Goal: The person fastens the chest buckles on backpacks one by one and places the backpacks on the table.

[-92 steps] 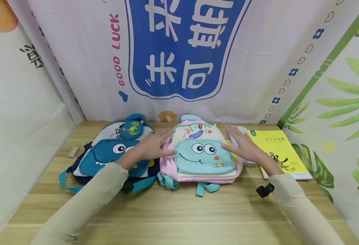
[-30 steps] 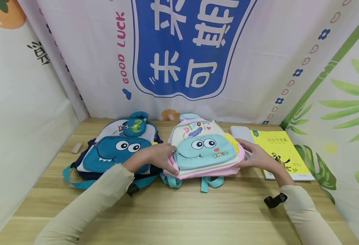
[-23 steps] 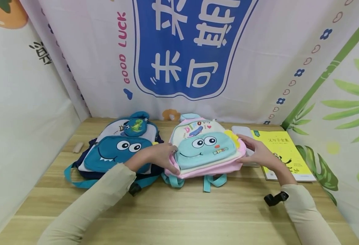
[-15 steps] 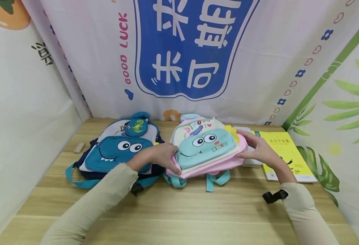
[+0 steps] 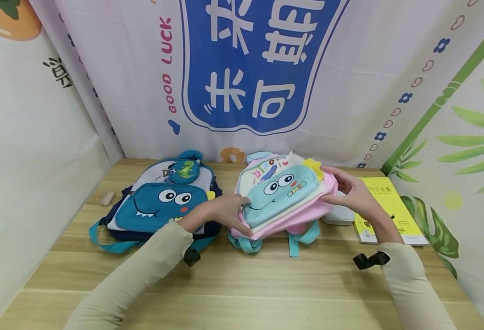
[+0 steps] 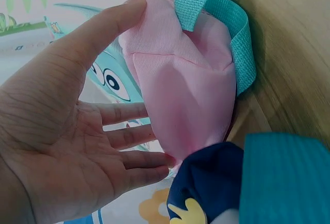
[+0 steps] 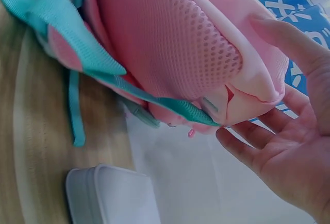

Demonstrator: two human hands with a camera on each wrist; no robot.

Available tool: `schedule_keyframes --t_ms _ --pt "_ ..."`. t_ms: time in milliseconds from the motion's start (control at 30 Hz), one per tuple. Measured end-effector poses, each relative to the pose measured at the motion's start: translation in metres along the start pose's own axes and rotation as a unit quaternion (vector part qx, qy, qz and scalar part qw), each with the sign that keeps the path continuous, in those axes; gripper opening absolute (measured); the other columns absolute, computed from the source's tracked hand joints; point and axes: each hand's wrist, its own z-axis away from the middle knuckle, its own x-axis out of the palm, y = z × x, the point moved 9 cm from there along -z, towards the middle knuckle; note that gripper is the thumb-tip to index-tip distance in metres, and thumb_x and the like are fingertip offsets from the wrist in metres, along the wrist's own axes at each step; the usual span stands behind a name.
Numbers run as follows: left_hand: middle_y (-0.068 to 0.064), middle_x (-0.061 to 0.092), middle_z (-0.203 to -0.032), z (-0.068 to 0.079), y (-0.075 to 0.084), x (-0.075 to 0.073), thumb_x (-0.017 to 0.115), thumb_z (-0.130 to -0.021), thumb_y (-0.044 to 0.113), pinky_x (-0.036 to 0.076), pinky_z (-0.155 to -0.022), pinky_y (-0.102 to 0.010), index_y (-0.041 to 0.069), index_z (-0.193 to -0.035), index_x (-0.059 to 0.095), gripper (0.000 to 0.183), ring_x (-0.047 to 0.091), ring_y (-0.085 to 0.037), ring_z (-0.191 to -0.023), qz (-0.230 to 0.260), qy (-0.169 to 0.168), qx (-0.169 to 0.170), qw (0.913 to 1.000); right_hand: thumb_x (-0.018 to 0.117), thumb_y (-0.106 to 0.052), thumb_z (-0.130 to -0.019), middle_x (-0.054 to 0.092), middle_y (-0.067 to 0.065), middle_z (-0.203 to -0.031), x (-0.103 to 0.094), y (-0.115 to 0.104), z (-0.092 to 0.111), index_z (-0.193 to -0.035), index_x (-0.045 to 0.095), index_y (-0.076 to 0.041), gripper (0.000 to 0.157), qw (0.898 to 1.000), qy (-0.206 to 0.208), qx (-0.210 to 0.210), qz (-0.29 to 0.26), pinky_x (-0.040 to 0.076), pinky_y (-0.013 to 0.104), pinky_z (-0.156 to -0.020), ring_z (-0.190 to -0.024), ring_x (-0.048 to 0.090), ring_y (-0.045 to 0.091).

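A white printed cloth [image 5: 341, 119], marked with a blue panel and "GOOD LUCK", stands behind a wood-grain table [image 5: 266, 288]. Near the middle of the table's far half is the pink backpack [image 5: 283, 195], between the person's hands, tilted with its right side raised so that the mesh back shows in the right wrist view. Its teal pocket bears two round eyes and a smile; teal straps hang below. Just to its left lies a blue backpack [image 5: 157, 206] with a toothed grin. To the right lies a yellow book [image 5: 394, 206].

The left hand [image 5: 227, 213] grips the pink backpack's left side, thumb on the lower corner and fingers wide apart from it. The right hand [image 5: 355, 195] grips the raised side, its thumb and fingers likewise well spread with fabric between them.

A white case [image 5: 341, 216] rests between the pink backpack and the book, partly hidden. A round dinosaur pouch [image 5: 184, 171] sits on the blue backpack, and a small beige block [image 5: 107, 198] lies to that bag's left.
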Motion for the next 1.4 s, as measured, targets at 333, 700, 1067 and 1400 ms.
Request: schedule_keyframes --t_ms 333,700,1067,1400 --pt "-0.011 0.053 -0.149 -0.009 0.009 0.004 0.081 -0.077 0.061 0.048 -0.109 -0.041 0.007 -0.154 0.042 0.102 0.053 -0.020 -0.120 0.007 0.007 0.010 0.9999 0.082 -0.010 -0.085 0.051 0.004 -0.153 -0.011 -0.028 -0.003 -0.150 0.050 -0.021 0.073 0.999 0.019 -0.025 -0.013 0.047 0.013 -0.100 -0.124 0.057 0.006" --pt "-0.012 0.055 -0.145 -0.013 0.017 0.008 0.082 -0.076 0.062 0.050 -0.106 -0.041 0.007 -0.154 0.041 0.104 0.055 -0.020 -0.117 0.029 0.038 0.017 0.9987 0.084 -0.004 -0.081 0.055 0.010 -0.149 -0.016 -0.066 -0.018 -0.148 0.054 -0.016 0.075 0.995 0.030 -0.092 0.022 0.046 0.012 -0.102 -0.125 0.058 0.004" --pt "-0.014 0.052 -0.148 -0.018 0.023 0.013 0.083 -0.077 0.058 0.049 -0.109 -0.043 0.006 -0.155 0.035 0.106 0.055 -0.023 -0.126 0.072 0.037 0.035 0.9961 0.088 -0.006 -0.077 0.053 0.010 -0.152 -0.010 -0.111 -0.027 -0.147 0.055 -0.015 0.078 0.987 0.024 -0.127 0.092 0.041 0.009 -0.105 -0.135 0.054 0.030" --pt "-0.013 0.046 -0.154 -0.023 0.034 0.017 0.083 -0.079 0.055 0.045 -0.113 -0.045 0.006 -0.158 0.028 0.108 0.051 -0.024 -0.134 0.100 0.029 0.064 0.9925 0.087 -0.014 -0.080 0.055 0.013 -0.150 -0.002 -0.140 -0.031 -0.147 0.056 -0.019 0.074 0.984 -0.018 -0.111 0.139 0.042 0.058 -0.113 -0.139 0.050 0.037"
